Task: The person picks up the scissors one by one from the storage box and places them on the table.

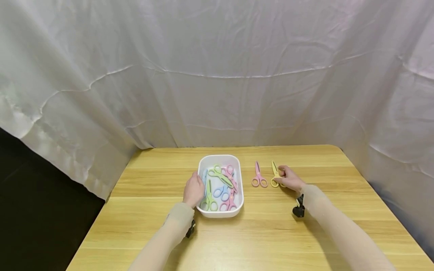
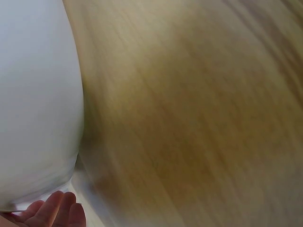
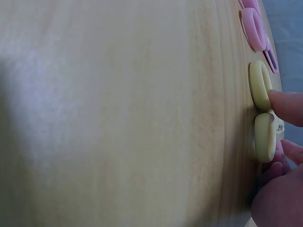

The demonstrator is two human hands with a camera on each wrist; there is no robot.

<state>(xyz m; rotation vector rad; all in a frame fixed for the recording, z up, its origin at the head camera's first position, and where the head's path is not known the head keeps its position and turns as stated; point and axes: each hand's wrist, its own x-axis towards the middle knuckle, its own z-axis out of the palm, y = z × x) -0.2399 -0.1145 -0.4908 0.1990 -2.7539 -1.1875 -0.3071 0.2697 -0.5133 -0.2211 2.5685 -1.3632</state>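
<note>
A white plastic basket (image 1: 220, 214) stands mid-table with several green, blue and pink pairs of scissors in it. My left hand (image 1: 194, 190) holds its left side at the rim; in the left wrist view the fingers (image 2: 61, 210) show beside the white wall. Right of the basket, my right hand (image 1: 290, 179) is at a pair of yellow scissors (image 1: 275, 171), pinching around its handles. The right wrist view has the thumb (image 3: 286, 106) against one yellow ring and other fingers beside the second ring. The blades point to the table's far side.
Pink scissors (image 1: 258, 176) lie between the basket and the yellow pair, blades also pointing away. The wooden table (image 1: 264, 237) ends at a pale hanging curtain (image 1: 237, 101) at the back and right. A dark area lies off its left edge.
</note>
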